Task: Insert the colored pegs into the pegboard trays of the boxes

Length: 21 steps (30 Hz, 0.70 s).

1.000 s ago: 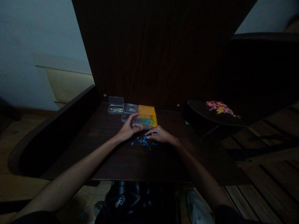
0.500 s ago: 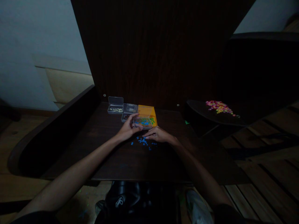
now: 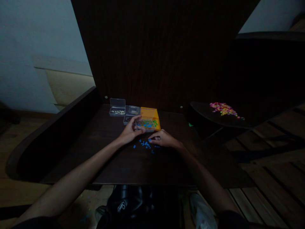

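My left hand [image 3: 132, 131] grips the left end of a clear plastic box [image 3: 152, 129], its thumb along the front side. Green and blue bits lie inside the box, whose lid stands raised at the back. Just right of the box's front, my right hand [image 3: 162, 138] pinches a small blue piece [image 3: 149, 140] between thumb and fingertips. Below the box, several loose blue pieces [image 3: 146, 144] are scattered on the dark wooden surface [image 3: 124, 162].
An orange sheet or packet [image 3: 157, 119] lies under the box. To the left stand an open clear box with pale pieces [image 3: 118, 112] and another clear box [image 3: 132, 110]. Pink and yellow pieces [image 3: 225, 109] are heaped on the right armrest [image 3: 207, 111]. A raised side panel [image 3: 54, 133] borders the left.
My right hand has shifted slightly to the right and its fingertips now show a blue piece. My left hand keeps its place on the box.
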Motion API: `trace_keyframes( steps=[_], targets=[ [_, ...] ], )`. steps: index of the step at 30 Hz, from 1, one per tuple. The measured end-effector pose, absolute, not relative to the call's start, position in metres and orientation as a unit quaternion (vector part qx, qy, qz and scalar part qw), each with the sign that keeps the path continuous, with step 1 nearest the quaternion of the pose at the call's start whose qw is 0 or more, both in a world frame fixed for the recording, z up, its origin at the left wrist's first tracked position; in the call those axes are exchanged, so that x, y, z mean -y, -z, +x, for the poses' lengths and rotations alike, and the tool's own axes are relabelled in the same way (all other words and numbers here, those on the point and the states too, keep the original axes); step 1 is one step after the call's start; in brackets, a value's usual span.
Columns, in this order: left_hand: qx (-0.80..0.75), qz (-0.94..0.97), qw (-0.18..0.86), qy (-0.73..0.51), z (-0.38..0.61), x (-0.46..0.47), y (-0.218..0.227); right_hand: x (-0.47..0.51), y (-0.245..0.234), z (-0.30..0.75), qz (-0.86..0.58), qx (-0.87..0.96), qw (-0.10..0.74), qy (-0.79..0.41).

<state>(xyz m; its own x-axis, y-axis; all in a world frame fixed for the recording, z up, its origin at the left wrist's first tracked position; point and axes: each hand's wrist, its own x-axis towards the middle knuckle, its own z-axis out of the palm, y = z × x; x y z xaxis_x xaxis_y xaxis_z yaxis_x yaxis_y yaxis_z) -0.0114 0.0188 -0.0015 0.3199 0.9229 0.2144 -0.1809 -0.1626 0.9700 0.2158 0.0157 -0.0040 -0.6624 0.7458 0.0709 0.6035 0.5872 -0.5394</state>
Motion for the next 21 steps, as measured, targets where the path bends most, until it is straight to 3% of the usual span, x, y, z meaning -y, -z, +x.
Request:
trace_keyframes(
  steps=[21],
  targets=[
    [-0.324, 0.581, 0.565, -0.489, -0.0109, -0.0165, -0.0032, -0.0156, -0.0012, 0.2216, -0.414, 0.875, 0.128, -0.216]
  ],
)
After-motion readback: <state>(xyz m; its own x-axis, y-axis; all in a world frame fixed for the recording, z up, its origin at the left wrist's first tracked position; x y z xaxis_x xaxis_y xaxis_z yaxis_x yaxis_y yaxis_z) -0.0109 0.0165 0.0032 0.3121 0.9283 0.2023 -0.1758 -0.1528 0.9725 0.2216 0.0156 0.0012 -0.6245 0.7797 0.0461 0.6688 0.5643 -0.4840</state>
